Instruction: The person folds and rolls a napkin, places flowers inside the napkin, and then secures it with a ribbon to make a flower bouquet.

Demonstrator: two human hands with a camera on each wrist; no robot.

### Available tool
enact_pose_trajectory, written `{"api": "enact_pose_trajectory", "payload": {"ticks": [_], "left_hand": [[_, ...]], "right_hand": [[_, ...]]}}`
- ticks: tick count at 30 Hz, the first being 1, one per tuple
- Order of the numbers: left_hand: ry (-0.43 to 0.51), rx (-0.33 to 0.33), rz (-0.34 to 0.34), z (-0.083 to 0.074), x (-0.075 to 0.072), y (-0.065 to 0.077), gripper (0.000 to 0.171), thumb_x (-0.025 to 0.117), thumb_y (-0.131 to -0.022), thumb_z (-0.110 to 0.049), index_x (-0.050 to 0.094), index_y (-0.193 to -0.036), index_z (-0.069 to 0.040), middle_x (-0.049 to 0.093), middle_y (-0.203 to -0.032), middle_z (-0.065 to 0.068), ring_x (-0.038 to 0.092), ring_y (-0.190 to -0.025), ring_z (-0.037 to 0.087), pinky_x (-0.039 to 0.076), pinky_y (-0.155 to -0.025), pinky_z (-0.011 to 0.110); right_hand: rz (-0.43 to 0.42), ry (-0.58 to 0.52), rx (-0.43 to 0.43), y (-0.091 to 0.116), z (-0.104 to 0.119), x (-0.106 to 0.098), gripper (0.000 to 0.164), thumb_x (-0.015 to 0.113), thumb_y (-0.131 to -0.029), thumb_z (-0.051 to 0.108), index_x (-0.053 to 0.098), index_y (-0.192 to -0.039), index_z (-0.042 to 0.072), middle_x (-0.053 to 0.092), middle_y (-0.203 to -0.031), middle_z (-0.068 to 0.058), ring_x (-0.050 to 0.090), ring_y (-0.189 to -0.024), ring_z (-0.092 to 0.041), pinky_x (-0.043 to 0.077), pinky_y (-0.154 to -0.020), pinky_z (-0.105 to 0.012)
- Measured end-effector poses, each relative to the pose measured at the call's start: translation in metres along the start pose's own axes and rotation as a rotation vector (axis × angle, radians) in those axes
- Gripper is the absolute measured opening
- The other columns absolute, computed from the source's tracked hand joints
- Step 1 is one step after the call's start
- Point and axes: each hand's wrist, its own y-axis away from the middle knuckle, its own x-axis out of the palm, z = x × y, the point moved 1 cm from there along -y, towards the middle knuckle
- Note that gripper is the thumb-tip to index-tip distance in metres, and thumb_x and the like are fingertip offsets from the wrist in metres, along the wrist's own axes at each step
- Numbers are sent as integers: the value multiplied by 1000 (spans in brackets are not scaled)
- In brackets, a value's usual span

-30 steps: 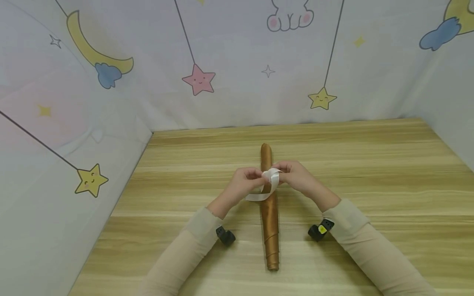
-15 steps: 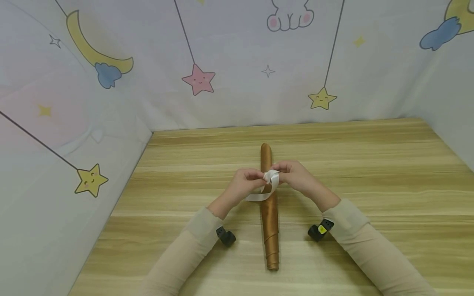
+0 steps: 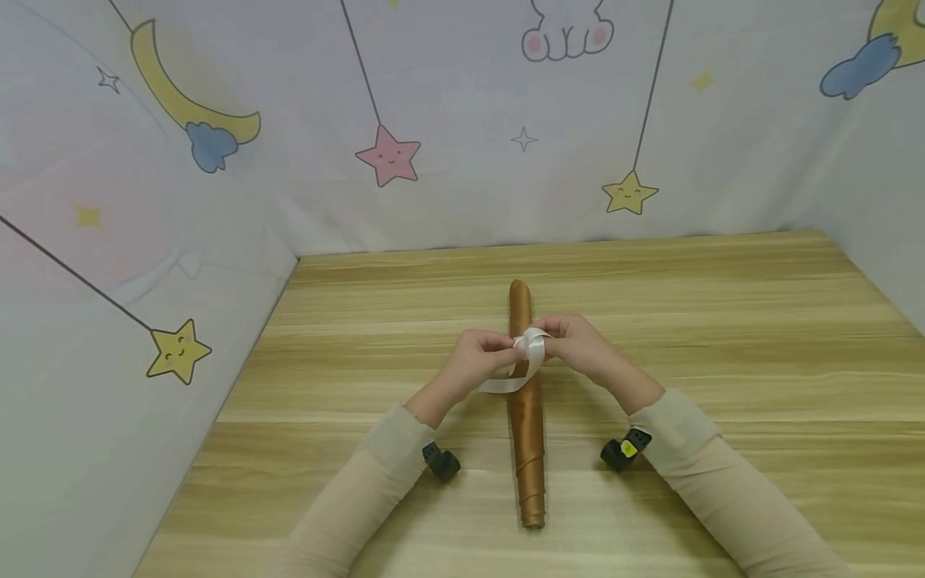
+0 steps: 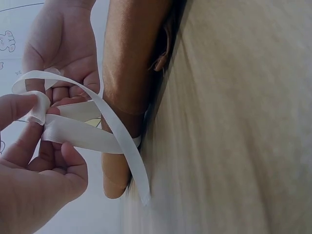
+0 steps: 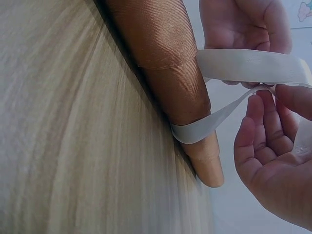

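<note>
A rolled length of shiny brown fabric (image 3: 527, 425) lies lengthwise on the table. White ribbon (image 3: 535, 351) goes around its far half, and its two sides rise to both hands above the roll. My left hand (image 3: 477, 357) pinches the ribbon between thumb and fingers, left of the roll. From the right, my right hand (image 3: 578, 345) grips a loop of the same ribbon. In the left wrist view a loose ribbon tail (image 4: 131, 151) hangs down across the roll. The right wrist view shows one ribbon strand (image 5: 195, 130) wrapping the roll near its far end.
The wood-grain table (image 3: 347, 321) extends around the roll on all sides. White curtains (image 3: 462, 201) printed with stars and moons stand behind it and at both sides. A small black camera is strapped to the left wrist (image 3: 441, 461), another to the right wrist (image 3: 625, 449).
The ribbon loop between the hands shifts slightly as the fingers work it. Both arms and the fabric roll stay in place.
</note>
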Motion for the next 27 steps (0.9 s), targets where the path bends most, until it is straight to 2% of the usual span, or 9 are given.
{"api": "enact_pose_trajectory", "payload": {"ticks": [6, 14, 20, 27], "left_hand": [[-5, 8, 18, -4, 0, 3, 24, 66, -81, -24, 69, -86, -1, 67, -87, 3, 54, -83, 9, 42, -76, 27], [25, 32, -9, 0, 2, 1, 16, 69, -77, -14, 63, -85, -1, 64, -76, -1, 57, -75, 11, 45, -71, 27], [-13, -10, -32, 1, 1, -1, 25, 72, -75, -16, 54, -90, -6, 59, -76, 0, 54, -73, 10, 44, -65, 24], [-48, -19, 4, 4, 1, -5, 20, 70, -77, -14, 58, -86, -1, 58, -73, -3, 52, -69, 8, 42, -61, 21]], "right_hand": [[-2, 2, -8, 1, 1, 1, 23, 54, -87, 11, 60, -107, 0, 62, -101, -8, 55, -89, -13, 46, -80, -45], [-4, -15, -5, 0, 0, 1, 24, 53, -88, 10, 58, -107, -4, 61, -103, -12, 56, -88, -14, 46, -81, -46], [-12, -12, 7, -1, -1, 1, 24, 52, -85, 5, 58, -107, -4, 60, -104, -13, 55, -89, -14, 46, -81, -45], [-26, 0, 5, 0, -1, 1, 28, 52, -80, -1, 58, -107, -4, 59, -106, -14, 54, -88, -14, 47, -79, -41]]}}
